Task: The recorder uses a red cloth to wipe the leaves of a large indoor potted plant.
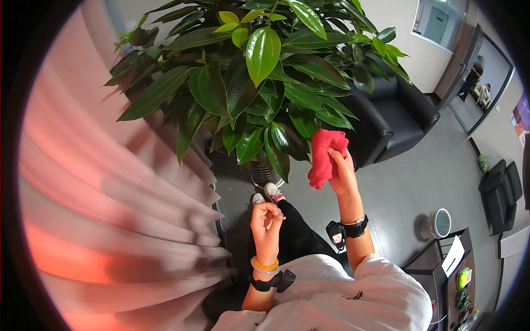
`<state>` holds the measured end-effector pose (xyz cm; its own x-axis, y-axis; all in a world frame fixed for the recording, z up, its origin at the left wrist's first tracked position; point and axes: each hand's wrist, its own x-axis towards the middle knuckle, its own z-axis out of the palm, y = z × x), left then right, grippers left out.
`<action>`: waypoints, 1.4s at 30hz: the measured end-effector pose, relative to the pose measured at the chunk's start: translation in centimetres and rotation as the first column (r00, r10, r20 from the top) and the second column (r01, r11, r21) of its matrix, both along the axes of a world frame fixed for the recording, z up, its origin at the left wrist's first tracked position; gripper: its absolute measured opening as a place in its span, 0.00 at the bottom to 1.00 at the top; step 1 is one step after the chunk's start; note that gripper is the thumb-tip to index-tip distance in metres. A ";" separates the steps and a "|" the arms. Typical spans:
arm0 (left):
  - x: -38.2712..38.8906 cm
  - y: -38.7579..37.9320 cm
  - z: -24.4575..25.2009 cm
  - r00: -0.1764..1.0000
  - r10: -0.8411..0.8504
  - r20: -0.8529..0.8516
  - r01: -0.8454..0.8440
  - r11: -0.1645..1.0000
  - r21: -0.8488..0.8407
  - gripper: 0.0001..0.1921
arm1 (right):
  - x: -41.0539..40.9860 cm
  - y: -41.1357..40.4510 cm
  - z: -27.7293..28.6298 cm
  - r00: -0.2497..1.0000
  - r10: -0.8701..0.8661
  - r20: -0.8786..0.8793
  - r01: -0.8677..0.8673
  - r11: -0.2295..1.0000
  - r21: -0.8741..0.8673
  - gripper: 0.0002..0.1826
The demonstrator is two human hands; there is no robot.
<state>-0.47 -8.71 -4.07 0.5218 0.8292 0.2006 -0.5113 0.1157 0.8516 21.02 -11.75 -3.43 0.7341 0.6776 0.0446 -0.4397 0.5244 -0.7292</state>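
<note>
A folded red cloth [325, 159] is gripped in my right hand [343, 171], thumb on top, close to the lower right leaves of a large potted plant [263, 53]. Its glossy green leaves fill the upper middle of the view. My left hand [266, 223] is raised below the plant, fingers curled toward the thumb; no object shows in it. Under the foliage, part of a ribbed dark pot [265, 173] is visible just beyond my shoes.
Pleated curtains [124, 207] hang along the left. A black armchair [393, 116] stands behind the plant at right. Farther right are a waste bin [441, 223], a desk with papers [453, 256] and more black seating [501, 196]. Two people are beyond the doorway.
</note>
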 end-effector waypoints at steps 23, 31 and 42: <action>-0.3 -0.2 -0.1 0.991 0.039 -0.125 -0.038 0.999 0.010 0.09 | -2.6 -3.1 -4.1 0.992 0.048 -0.119 -0.055 0.997 -0.049 0.18; 0.9 1.8 -2.3 0.990 0.006 -0.140 -0.002 1.000 0.028 0.16 | -4.2 -4.9 -5.1 0.964 -0.089 -0.252 0.066 0.993 -0.097 0.18; 6.4 5.4 -3.2 0.994 -0.088 0.065 0.093 0.992 -0.083 0.26 | -6.9 -2.3 -3.1 0.941 -0.076 0.329 0.187 0.928 -0.322 0.25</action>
